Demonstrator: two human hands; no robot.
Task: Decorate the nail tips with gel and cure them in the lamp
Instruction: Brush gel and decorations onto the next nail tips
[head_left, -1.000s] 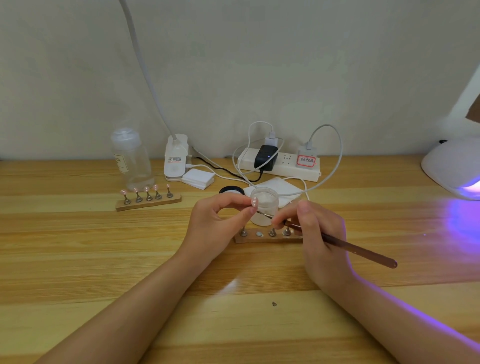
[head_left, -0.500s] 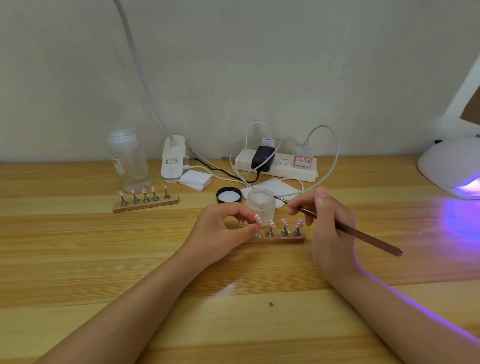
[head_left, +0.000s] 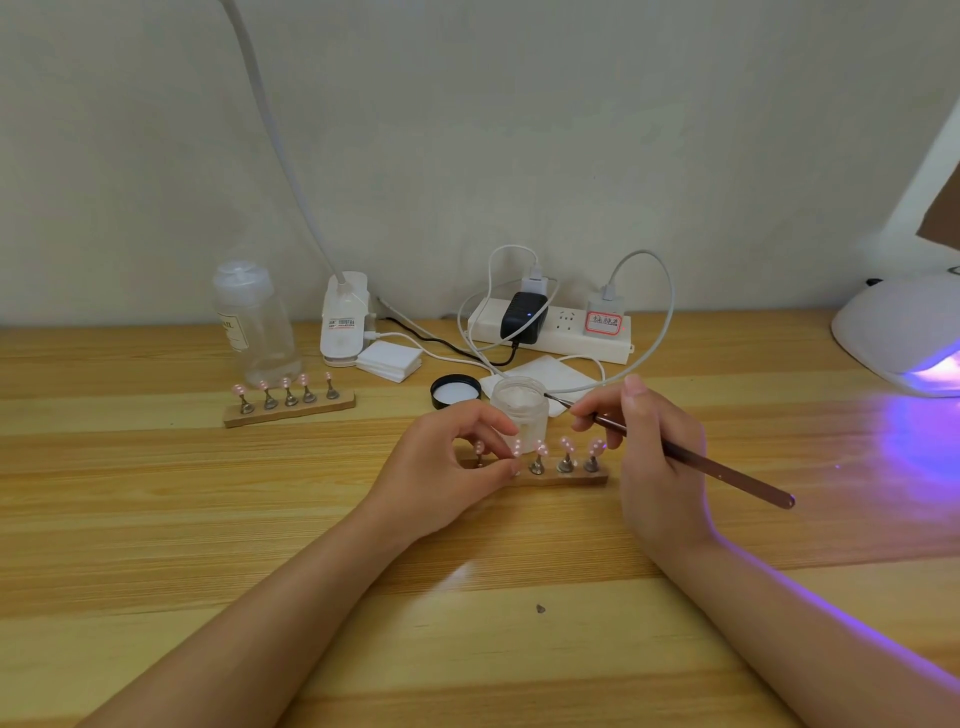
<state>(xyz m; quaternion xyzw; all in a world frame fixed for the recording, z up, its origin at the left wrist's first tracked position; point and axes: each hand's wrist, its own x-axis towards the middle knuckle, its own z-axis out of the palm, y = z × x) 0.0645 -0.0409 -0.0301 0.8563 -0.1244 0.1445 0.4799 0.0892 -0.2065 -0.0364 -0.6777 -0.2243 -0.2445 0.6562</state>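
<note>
Wooden strip holder (head_left: 563, 479) sits at centre frame on the wooden desk (head_left: 156, 519), carrying pink nail tips (head_left: 567, 443) on small metal stands. 3 tips at its right end are plainly visible; 1 more stand (head_left: 479, 453) shows at its left end, behind the left hand.

Left hand (head_left: 441, 467): fingers curled, thumb and forefinger pinching a nail-tip stand (head_left: 518, 451) right at the holder. Whether the stand is seated on the strip cannot be told.

Right hand (head_left: 654, 467): fingers closed in a pen grip round a thin brush (head_left: 691, 458). Handle slants down toward the right of the frame; the fine tip points up-left and reaches the rim of the clear gel jar (head_left: 521, 410). Whether the tip touches the gel cannot be told.

Gel jar stands upright and uncapped, just behind the holder, between the 2 hands. Its black lid (head_left: 456, 391) lies just left of it, white inner face up. A white wipe (head_left: 540, 376) lies behind the jar.

Curing lamp (head_left: 904, 332): white dome at the right edge of the frame, violet light spilling from its opening across the desk and onto the right forearm.

Left of centre: second wooden strip holder (head_left: 291, 410) with 5 pink tips, well apart from the hands. Behind it a clear plastic bottle (head_left: 254, 325), then a white clamp base (head_left: 344, 319) with a gooseneck rising toward the upper left. Stack of white pads (head_left: 389, 361) beside it.

Back centre, against the wall: white power strip (head_left: 550, 332) with a black adapter, 2 white plugs and looping cables.
</note>
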